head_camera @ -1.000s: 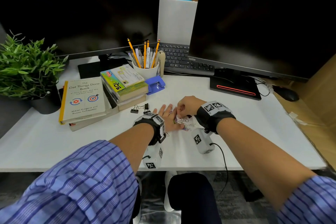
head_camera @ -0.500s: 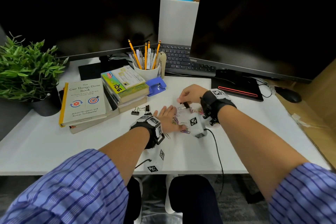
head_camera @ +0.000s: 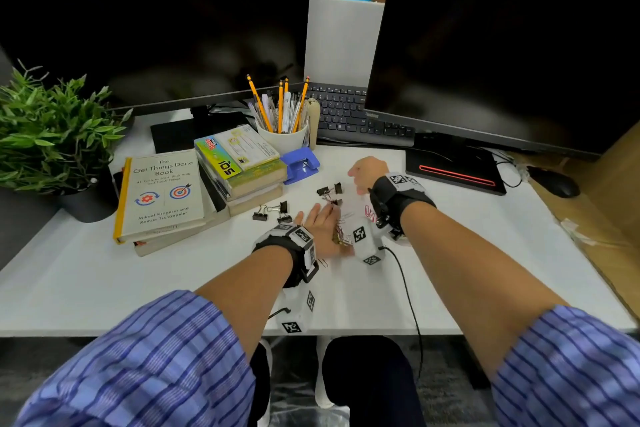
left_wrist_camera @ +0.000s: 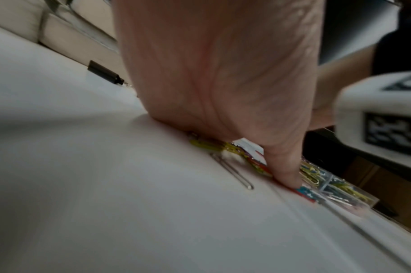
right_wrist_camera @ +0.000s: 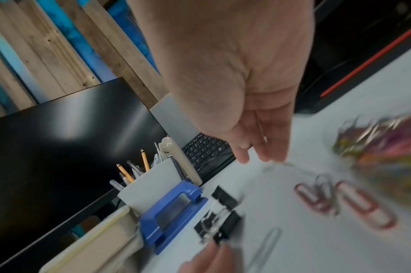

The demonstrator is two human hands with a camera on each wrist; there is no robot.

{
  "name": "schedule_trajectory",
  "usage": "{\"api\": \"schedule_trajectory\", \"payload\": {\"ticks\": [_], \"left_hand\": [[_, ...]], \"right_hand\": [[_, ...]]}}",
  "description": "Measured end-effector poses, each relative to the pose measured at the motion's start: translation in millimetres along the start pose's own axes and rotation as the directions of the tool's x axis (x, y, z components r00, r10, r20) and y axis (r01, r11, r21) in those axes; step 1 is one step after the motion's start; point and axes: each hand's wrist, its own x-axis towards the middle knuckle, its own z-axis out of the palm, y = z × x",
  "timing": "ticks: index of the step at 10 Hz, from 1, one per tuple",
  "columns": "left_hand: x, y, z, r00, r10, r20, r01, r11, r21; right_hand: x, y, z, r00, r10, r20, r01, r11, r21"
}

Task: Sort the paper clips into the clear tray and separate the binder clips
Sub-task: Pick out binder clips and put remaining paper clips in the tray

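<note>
My left hand (head_camera: 325, 218) lies flat on the white desk (head_camera: 138, 288), fingers pressing a heap of coloured paper clips (left_wrist_camera: 253, 162). The clear tray (left_wrist_camera: 335, 192), holding more coloured clips, sits just right of that hand; in the head view my right wrist camera mostly hides it. My right hand (head_camera: 362, 177) hovers above the desk with loose fingers (right_wrist_camera: 272, 147) holding nothing. Black binder clips (head_camera: 330, 190) lie just left of it. Another group of binder clips (head_camera: 272, 212) lies by the books. Two large red paper clips (right_wrist_camera: 316, 201) and a silver one (right_wrist_camera: 265, 243) lie loose.
A blue hole punch (head_camera: 300, 165) and a white pen cup (head_camera: 282, 135) stand behind the clips. Stacked books (head_camera: 162, 191) lie at left beside a potted plant (head_camera: 52, 135). Two dark monitors (head_camera: 502, 45), a keyboard (head_camera: 349, 114) and a mouse (head_camera: 554, 184) line the back.
My right hand lifted a black binder clip from the pile, carried it away from me and let it go beside the other binder clips. The left hand stayed on the paper clips.
</note>
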Motion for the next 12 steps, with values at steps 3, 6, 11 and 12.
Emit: {"api": "schedule_trajectory", "payload": {"ticks": [3,6,11,12], "left_hand": [[-4.6,2.7,-4.8,1.000,-0.022,-0.002,0.022,1.000,0.004],[-19.3,7.2,-9.1,1.000,-0.004,0.025,0.004,1.000,0.002],[-39.0,-19.5,-44.2,0.972,-0.142,0.187,0.125,0.987,0.099],[-35.3,-18.4,-32.2,0.984,-0.126,0.130,0.116,0.990,0.084]], "right_hand": [[-8.8,34.3,29.2,0.985,-0.104,0.138,0.143,0.940,-0.311],[-68.2,19.6,32.5,0.951,-0.216,0.223,0.291,0.869,-0.400],[-107.9,35.4,24.9,0.950,-0.153,0.273,0.241,0.913,-0.328],[-105.3,29.6,29.7,0.945,-0.195,0.264,0.268,0.923,-0.278]]}}
